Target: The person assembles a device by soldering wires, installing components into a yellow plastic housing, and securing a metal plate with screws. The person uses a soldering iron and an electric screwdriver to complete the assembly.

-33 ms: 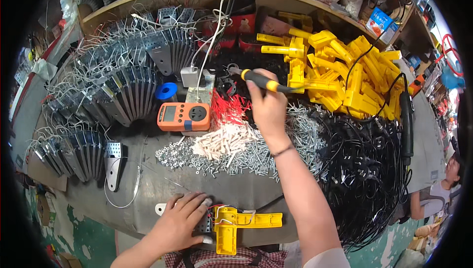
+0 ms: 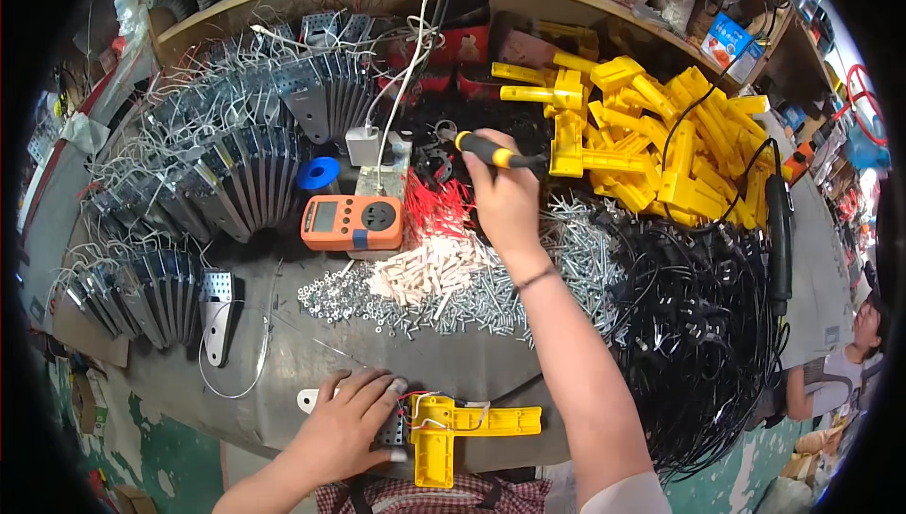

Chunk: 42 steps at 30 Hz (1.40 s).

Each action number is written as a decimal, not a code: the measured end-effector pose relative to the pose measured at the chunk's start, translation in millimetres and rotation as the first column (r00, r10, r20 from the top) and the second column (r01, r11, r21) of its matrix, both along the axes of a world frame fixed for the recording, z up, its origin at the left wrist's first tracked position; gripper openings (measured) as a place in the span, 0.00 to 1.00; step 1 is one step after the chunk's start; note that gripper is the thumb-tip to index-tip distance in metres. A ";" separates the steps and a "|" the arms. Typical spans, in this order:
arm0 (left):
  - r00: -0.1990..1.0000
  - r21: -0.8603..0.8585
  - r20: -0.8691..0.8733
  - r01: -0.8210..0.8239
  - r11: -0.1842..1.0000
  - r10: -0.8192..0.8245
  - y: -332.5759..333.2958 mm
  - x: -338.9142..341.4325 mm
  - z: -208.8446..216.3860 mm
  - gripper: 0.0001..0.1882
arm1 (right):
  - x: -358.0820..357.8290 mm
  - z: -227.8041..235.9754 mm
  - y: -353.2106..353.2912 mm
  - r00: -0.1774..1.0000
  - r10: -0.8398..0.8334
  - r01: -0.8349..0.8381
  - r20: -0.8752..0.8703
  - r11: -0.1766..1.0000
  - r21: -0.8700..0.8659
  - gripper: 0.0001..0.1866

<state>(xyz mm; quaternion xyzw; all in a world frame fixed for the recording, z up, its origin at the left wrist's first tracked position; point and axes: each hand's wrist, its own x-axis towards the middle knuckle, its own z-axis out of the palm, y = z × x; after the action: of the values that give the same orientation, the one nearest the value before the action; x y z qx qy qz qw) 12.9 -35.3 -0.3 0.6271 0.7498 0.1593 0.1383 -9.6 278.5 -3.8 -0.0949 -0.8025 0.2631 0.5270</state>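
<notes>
My right hand grips a screwdriver by its black and yellow handle, above the dark parts behind the screws. My left hand rests at the front edge of the table, fingers and thumb spanning a perforated metal plate and covering most of it. Touching that plate's right end is a yellow plastic housing half, T-shaped, its hollow side up. Red and white wires run from the plate into the housing.
Beyond my hands lie heaps of screws, white sleeves and red wires. An orange meter stands left of them, beside rows of metal plates. Yellow housings and black cables fill the right.
My right hand has shifted slightly left with the screwdriver. My left hand stays in place.
</notes>
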 end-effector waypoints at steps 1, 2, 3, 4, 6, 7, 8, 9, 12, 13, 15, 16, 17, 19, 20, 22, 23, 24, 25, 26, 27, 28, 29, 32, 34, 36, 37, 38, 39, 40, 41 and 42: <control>1.000 -0.019 -0.017 -0.006 1.000 0.006 0.6 0.1 -5.3 0.41 | -5.8 -1.5 0.8 1.000 0.000 0.001 0.029 1.000 -0.015 0.12; 0.999 -0.038 -0.031 -0.009 0.999 0.007 0.8 1.4 -9.2 0.43 | -4.3 -6.1 0.6 0.989 0.021 0.008 0.147 0.980 -0.197 0.11; 0.999 -0.074 -0.036 -0.010 0.997 0.008 3.1 -1.6 -2.5 0.42 | 1.2 -5.6 0.2 0.935 0.065 0.019 0.348 0.973 -0.231 0.12; 1.000 -0.090 -0.008 0.003 0.996 -0.004 2.7 -3.7 1.4 0.42 | 15.4 -5.4 -0.4 0.835 0.110 0.045 0.539 0.963 -0.266 0.13; 0.991 -0.142 -0.127 -0.051 0.989 0.033 -3.0 -12.1 5.6 0.44 | 54.4 -3.9 -14.9 0.682 0.430 -0.344 0.592 0.903 -0.259 0.11; 0.994 -0.147 -0.099 -0.048 0.988 0.034 -2.3 -16.1 9.1 0.44 | 83.8 4.2 -27.7 0.498 0.490 -0.385 0.716 0.864 -0.324 0.09; 0.996 -0.149 -0.087 -0.026 0.989 0.013 -0.2 -14.0 13.8 0.44 | 111.7 -0.6 -29.2 0.314 0.661 -0.555 0.681 0.710 -0.433 0.09; 0.995 -0.076 0.054 -0.082 0.994 0.086 1.7 -13.7 16.7 0.43 | 128.4 -4.2 -34.0 0.127 0.722 -0.644 0.680 0.581 -0.498 0.10; 0.937 0.031 0.319 -0.161 0.986 0.143 29.9 0.7 33.7 0.40 | 169.9 -27.5 -46.5 0.238 0.588 -0.623 0.773 0.703 -0.343 0.10; 0.988 0.097 0.146 -0.070 0.993 0.055 41.8 10.4 36.9 0.39 | 172.1 -24.9 -51.4 0.237 0.591 -0.629 0.771 0.699 -0.341 0.10; 0.988 0.129 -0.145 0.070 0.989 -0.051 65.1 35.1 42.0 0.28 | 175.8 -11.2 -59.3 0.366 0.623 -0.402 0.691 0.776 -0.486 0.11; 0.960 0.191 -0.279 0.066 0.979 -0.010 73.2 45.6 32.1 0.18 | 177.9 -2.0 -62.9 0.362 0.625 -0.415 0.691 0.772 -0.481 0.11; 0.950 0.189 -0.309 0.096 0.977 -0.034 73.0 43.6 28.5 0.16 | 180.2 8.4 -66.2 0.375 0.687 -0.394 0.622 0.726 -0.564 0.11; 0.938 0.194 -0.341 0.139 0.971 -0.066 68.1 37.6 24.3 0.14 | 189.8 18.9 -66.1 0.401 0.726 -0.366 0.558 0.686 -0.629 0.10; 0.962 0.197 -0.268 0.102 0.975 -0.046 59.8 34.5 21.0 0.18 | 191.1 19.5 -67.6 0.399 0.729 -0.375 0.557 0.683 -0.626 0.10; 0.981 0.190 -0.192 0.062 0.980 -0.025 44.9 27.0 17.5 0.22 | 192.3 17.0 -78.2 0.335 0.692 -0.318 0.639 0.722 -0.615 0.09; 0.998 0.235 0.042 -0.056 0.970 0.048 40.0 23.5 16.2 0.27 | 187.5 13.0 -85.4 0.384 0.688 -0.384 0.616 0.726 -0.571 0.09; 0.956 0.246 0.266 -0.194 0.950 0.127 27.3 18.6 17.3 0.32 | 177.5 15.8 -98.3 0.375 0.704 -0.405 0.603 0.709 -0.577 0.09; 0.747 0.282 0.662 -0.323 0.904 0.060 9.6 11.5 -9.2 0.38 | 168.3 23.8 -113.4 0.436 0.694 -0.346 0.573 0.717 -0.606 0.09; 0.408 0.215 0.913 -0.516 0.829 0.017 6.5 10.7 -18.5 0.33 | 160.6 26.8 -123.8 0.494 0.672 -0.276 0.552 0.723 -0.633 0.09; 0.417 0.132 0.903 -0.491 0.861 0.099 3.3 7.0 -19.9 0.29 | 154.8 20.3 -130.1 0.543 0.642 -0.336 0.542 0.757 -0.560 0.09; 0.429 0.053 0.886 -0.472 0.880 0.177 3.4 2.4 -18.4 0.25 | 152.3 16.4 -130.2 0.531 0.652 -0.352 0.541 0.751 -0.559 0.09; 0.426 0.055 0.886 -0.488 0.871 0.183 3.3 0.3 -18.3 0.25 | 151.7 13.1 -129.2 0.563 0.626 -0.327 0.540 0.769 -0.549 0.08; 0.708 0.093 0.664 -0.399 0.912 0.242 10.0 1.9 -19.0 0.13 | 149.2 14.8 -125.1 0.617 0.562 -0.250 0.552 0.804 -0.539 0.05; 0.830 0.275 0.536 -0.345 0.897 0.155 17.8 5.2 -17.8 0.07 | 153.0 12.0 -124.1 0.691 0.498 -0.237 0.524 0.841 -0.486 0.05; 0.852 0.285 0.498 -0.335 0.898 0.159 16.9 3.4 -24.1 0.08 | 155.4 7.8 -125.2 0.687 0.493 -0.244 0.535 0.849 -0.469 0.05; 0.845 0.274 0.509 -0.338 0.900 0.162 16.4 3.5 -26.3 0.08 | 157.2 5.9 -127.4 0.666 0.477 -0.225 0.573 0.861 -0.455 0.05; 0.838 0.262 0.520 -0.341 0.903 0.166 16.1 4.1 -27.7 0.08 | 158.9 4.9 -129.0 0.645 0.461 -0.207 0.609 0.873 -0.442 0.05; 0.837 0.265 0.523 -0.341 0.902 0.163 16.4 4.9 -27.4 0.08 | 159.4 6.1 -130.1 0.643 0.459 -0.205 0.613 0.874 -0.439 0.05; 0.829 0.284 0.528 -0.374 0.883 0.182 16.8 6.9 -25.9 0.07 | 159.7 8.5 -131.4 0.663 0.476 -0.148 0.578 0.840 -0.521 0.05; 0.822 0.302 0.534 -0.407 0.862 0.201 17.1 7.6 -25.3 0.07 | 160.0 9.6 -132.3 0.684 0.488 -0.093 0.542 0.795 -0.599 0.05; 0.821 0.303 0.535 -0.407 0.862 0.200 17.9 8.1 -25.8 0.07 | 162.2 7.0 -130.8 0.684 0.487 -0.092 0.543 0.796 -0.598 0.05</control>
<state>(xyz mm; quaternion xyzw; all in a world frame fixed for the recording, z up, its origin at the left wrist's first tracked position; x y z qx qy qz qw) 21.0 -17.3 -26.2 0.4507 0.7332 0.4830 0.1616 152.5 147.7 3.2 -0.1896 -0.8373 0.5026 0.1020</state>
